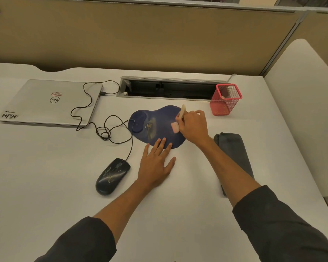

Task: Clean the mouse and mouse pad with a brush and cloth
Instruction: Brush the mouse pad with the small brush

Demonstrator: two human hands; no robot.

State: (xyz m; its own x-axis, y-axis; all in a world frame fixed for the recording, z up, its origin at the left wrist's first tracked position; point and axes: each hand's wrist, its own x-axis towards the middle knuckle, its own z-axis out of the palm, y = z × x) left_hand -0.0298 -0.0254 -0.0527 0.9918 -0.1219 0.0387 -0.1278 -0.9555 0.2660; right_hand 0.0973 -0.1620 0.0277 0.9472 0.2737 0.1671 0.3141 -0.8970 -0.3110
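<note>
Right hand grips a wooden-handled brush, pale bristles on the kidney-shaped blue mouse pad; left hand lies flat, fingers straight, fingertips on the pad's near edge.

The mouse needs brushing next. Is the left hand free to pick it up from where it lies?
Probably yes. The left hand lies flat and holds nothing, and the mouse sits close on its outer side with bare desk between them.

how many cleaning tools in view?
2. A brush in the right hand, on the mouse pad; a folded grey cloth on the desk right of the pad. None seem hidden.
</note>
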